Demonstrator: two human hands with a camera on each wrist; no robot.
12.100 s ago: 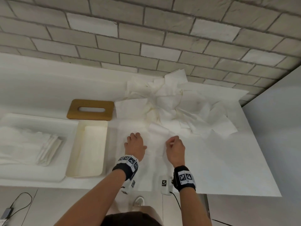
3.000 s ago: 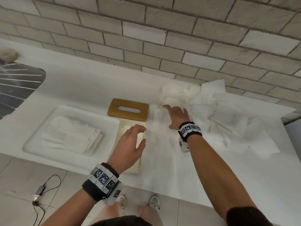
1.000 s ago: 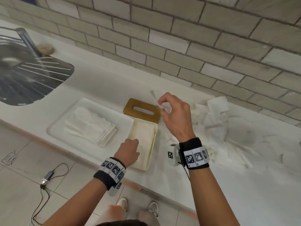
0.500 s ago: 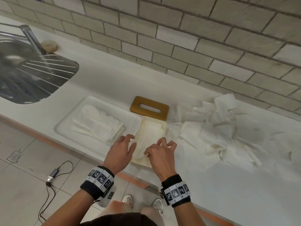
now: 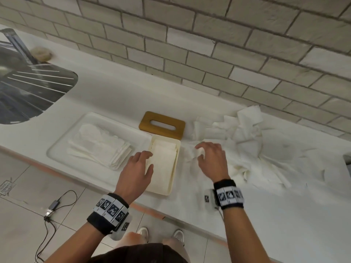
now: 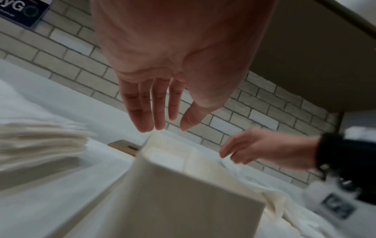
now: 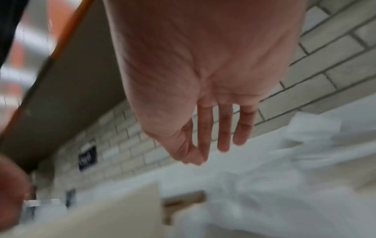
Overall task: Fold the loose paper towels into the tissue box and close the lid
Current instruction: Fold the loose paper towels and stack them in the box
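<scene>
The cream tissue box (image 5: 173, 168) stands open on the white counter with folded towels (image 5: 163, 160) lying flat inside. Behind it lies its wooden slotted lid (image 5: 162, 125). A heap of loose paper towels (image 5: 247, 145) spreads to the right. My left hand (image 5: 150, 160) hovers open over the box's left rim, fingers straight (image 6: 154, 112) and holding nothing. My right hand (image 5: 199, 152) is just right of the box, low over the nearest loose towel. In the right wrist view its fingers (image 7: 223, 136) hang straight and hold nothing.
A shallow white tray (image 5: 62, 141) left of the box holds a stack of folded towels (image 5: 102, 147). A steel sink (image 5: 28, 88) lies at the far left. The brick wall runs close behind. The counter's front edge is just below my wrists.
Half a second ago both hands were at the box's near end on the towel inside. My right hand has since swung right to the loose heap; the left stays by the left rim.
</scene>
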